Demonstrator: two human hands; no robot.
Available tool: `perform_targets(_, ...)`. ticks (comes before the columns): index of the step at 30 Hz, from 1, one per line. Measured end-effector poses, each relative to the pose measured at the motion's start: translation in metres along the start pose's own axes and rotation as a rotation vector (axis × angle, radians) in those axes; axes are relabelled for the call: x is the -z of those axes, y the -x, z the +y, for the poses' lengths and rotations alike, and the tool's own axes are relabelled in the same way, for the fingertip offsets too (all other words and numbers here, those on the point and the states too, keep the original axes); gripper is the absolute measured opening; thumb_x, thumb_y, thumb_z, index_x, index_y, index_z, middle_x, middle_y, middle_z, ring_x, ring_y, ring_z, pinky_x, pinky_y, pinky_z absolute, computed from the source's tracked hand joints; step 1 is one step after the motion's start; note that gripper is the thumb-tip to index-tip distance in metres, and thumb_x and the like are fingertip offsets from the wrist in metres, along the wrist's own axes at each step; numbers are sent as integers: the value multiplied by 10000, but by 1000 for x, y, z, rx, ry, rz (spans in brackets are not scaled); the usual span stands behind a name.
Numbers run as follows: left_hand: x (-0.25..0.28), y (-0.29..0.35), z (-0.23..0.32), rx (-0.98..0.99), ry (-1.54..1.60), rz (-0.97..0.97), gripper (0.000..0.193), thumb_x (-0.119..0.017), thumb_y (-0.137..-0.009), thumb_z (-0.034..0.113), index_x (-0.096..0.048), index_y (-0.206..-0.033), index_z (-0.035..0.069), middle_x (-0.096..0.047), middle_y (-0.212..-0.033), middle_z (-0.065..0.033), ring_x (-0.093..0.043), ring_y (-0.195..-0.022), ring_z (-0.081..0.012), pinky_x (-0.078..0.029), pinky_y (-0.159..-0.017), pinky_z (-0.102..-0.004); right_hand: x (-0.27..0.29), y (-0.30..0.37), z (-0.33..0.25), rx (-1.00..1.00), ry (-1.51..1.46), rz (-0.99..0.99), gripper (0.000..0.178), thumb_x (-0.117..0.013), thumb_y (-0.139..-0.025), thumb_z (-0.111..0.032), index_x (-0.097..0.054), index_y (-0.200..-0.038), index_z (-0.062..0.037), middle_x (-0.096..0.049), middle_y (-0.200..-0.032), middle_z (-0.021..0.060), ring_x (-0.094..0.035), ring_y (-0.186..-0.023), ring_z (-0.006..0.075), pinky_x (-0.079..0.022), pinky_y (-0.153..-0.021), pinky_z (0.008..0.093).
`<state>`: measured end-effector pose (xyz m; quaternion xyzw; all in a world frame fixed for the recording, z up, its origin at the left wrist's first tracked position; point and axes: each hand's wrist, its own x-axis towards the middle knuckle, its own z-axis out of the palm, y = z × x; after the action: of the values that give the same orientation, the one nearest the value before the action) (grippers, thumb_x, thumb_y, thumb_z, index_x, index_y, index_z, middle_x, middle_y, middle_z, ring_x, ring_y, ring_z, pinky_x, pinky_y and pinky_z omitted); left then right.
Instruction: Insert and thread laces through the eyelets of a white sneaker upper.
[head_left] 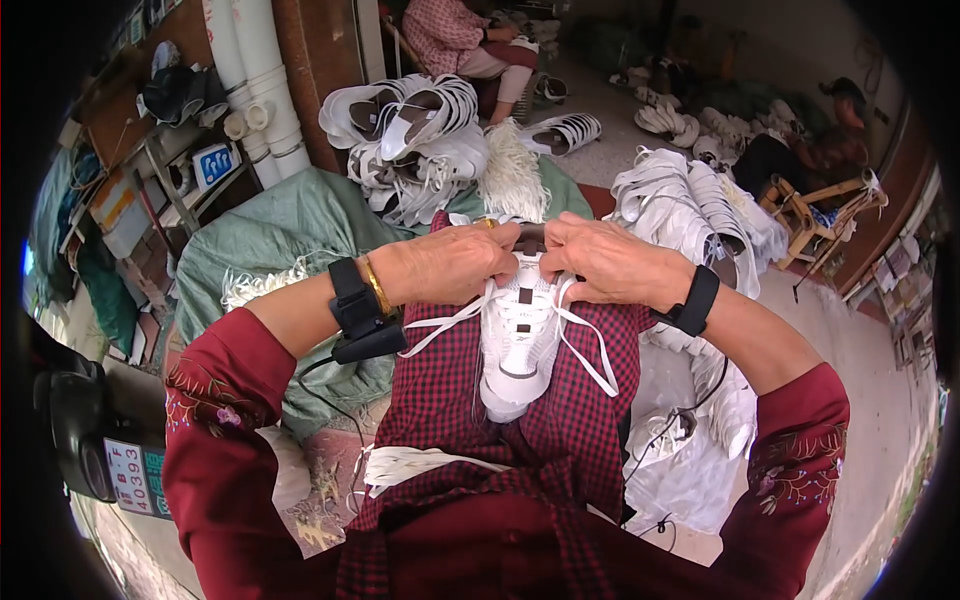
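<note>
A white sneaker (517, 345) lies on my checked apron over my lap, its toe pointing toward me. My left hand (462, 262) is closed at the left side of its upper opening, fingertips pinched on the edge. My right hand (603, 258) grips the opposite edge the same way, thumb and finger together. One loose end of a white shoelace (440, 324) hangs out on the left, and another runs down over the right side. My fingers hide the uppermost lace holes. A bundle of white shoelaces (425, 463) rests on my lap nearer my waist.
Stacked white shoes (405, 120) stand ahead to the left, on a green sack (290, 225). Another heap of white shoes (665, 195) is at the right. Shoelaces hang in a bunch (513, 170) in front. A person (450, 40) sits farther off, near a wooden chair (820, 215).
</note>
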<state>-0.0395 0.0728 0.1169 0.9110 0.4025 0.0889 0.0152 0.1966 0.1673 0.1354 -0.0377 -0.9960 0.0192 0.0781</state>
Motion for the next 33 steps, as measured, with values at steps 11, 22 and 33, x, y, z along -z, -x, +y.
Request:
perform_targets(11, 5, -58, -12, 326, -58, -500, 293, -632, -779, 230, -713, -800, -51, -693, -785, -222, -676, -797, -359, -524, -729, -452, -3, -51, 7, -434, -43, -516, 336, -616, -778, -219, -741, -956, 37, -718, -948, 240, -692, -876, 341, -539, -780, 426)
perform_targets(22, 0, -38, -13, 451, 258, -293, 205, -726, -737, 196, -709, -714, -7, -662, -666, -139, -651, -673, -230, -502, -620, -392, -15, -52, 6, -865, -484, 140, 402, -610, -812, -253, -688, -895, 133, -692, -882, 291, -716, -860, 368, -535, -743, 450)
perform_targets(33, 31, -16, 40, 238, 992, 463, 259, -592, -1041, 288, -664, -1026, 40, -649, -905, 12, -581, -676, -50, -470, -589, -209, 10, -44, 18, -416, -972, 431, 376, -574, -1026, -420, -665, -964, -60, -553, -778, -53, -469, -680, 30, -394, -581, 203)
